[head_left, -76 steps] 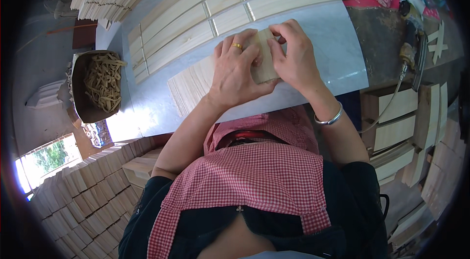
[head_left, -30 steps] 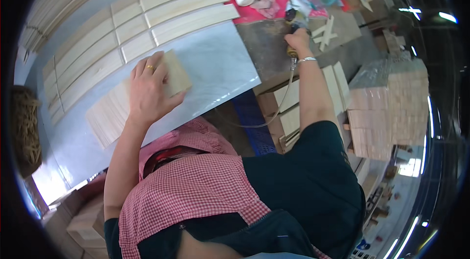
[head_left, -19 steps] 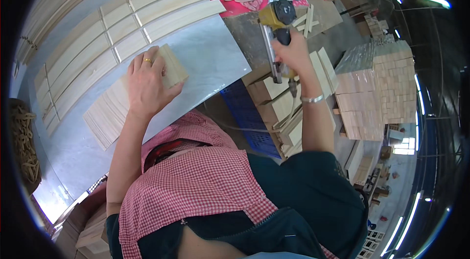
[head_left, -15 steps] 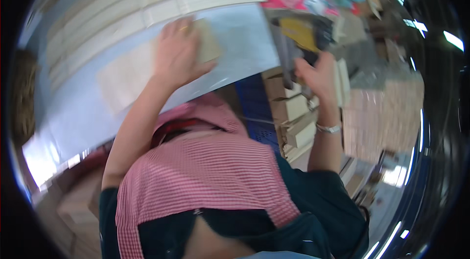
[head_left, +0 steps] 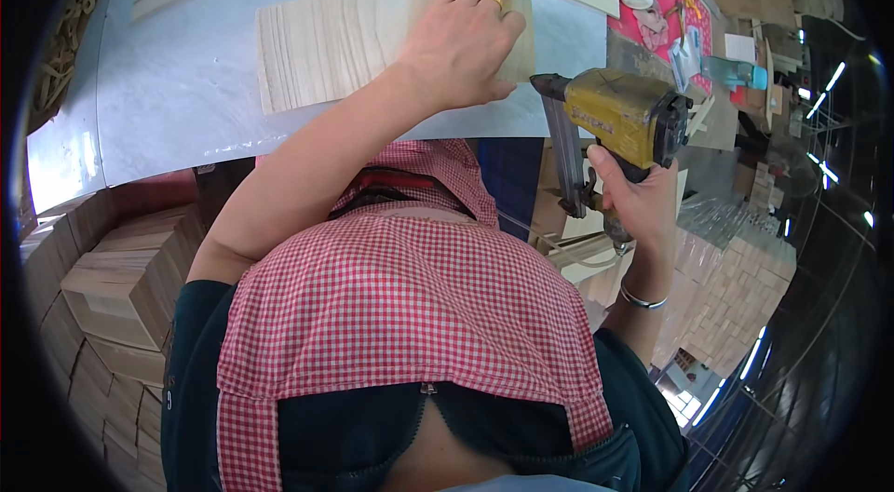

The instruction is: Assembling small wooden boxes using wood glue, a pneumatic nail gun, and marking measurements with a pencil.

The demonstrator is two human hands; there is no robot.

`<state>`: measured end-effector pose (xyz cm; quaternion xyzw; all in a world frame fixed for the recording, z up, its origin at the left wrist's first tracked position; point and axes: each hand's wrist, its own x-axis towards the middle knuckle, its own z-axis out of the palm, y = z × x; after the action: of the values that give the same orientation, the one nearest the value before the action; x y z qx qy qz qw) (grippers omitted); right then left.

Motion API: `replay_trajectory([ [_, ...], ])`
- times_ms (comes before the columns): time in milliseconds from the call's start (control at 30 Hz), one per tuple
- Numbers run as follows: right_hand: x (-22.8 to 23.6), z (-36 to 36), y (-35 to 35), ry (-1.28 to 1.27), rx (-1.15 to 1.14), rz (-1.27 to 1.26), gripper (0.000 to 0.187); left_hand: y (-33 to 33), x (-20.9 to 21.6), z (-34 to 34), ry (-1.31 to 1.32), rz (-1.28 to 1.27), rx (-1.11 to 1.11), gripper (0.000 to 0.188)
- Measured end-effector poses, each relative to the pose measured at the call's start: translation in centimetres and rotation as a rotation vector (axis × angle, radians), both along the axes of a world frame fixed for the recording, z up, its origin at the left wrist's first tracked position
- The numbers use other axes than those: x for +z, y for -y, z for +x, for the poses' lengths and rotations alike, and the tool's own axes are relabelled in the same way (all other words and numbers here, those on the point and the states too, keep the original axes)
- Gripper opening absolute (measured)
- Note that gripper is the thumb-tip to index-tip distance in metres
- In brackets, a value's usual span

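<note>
Swung nearer the upper-centre board (head_left: pixel 326 45), the nail gun (head_left: pixel 610 115) sits gripped in our right hand (head_left: pixel 644 201), while our left hand (head_left: pixel 463 43), clasping the board, should keep clear.

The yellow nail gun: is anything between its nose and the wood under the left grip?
Nothing visible stands between the nail gun in the right grip and the wood's right end; the left grip sits just left of the gun's nose.
</note>
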<state>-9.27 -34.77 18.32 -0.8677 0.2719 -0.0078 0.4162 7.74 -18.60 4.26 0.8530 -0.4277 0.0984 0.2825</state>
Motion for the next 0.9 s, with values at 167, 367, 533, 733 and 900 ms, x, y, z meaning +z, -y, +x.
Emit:
replay_trajectory([
  [167, 0.3, 0.2, -0.2, -0.123, -0.037, -0.013, 0.019, 0.2, 0.0, 0.0, 0.002, -0.001, -0.001, 0.048],
  [367, 0.5, 0.4, -0.7, -0.125, -0.079, 0.035, 0.018, 0.3, -0.1, 0.1, 0.018, -0.013, 0.003, 0.047],
  [533, 0.7, 0.8, -0.9, -0.129, -0.079, 0.051, 0.017, 0.2, 0.2, 0.0, -0.017, 0.010, -0.002, 0.047],
  [733, 0.9, 2.3, -1.1, -0.096, -0.060, 0.056, 0.016, 0.0, 0.3, 0.0, -0.050, 0.031, -0.006, 0.047],
  [900, 0.5, 3.5, -0.8, -0.072, -0.055, 0.068, 0.016, 0.0, 0.1, 0.0, -0.012, 0.003, -0.001, 0.044],
])
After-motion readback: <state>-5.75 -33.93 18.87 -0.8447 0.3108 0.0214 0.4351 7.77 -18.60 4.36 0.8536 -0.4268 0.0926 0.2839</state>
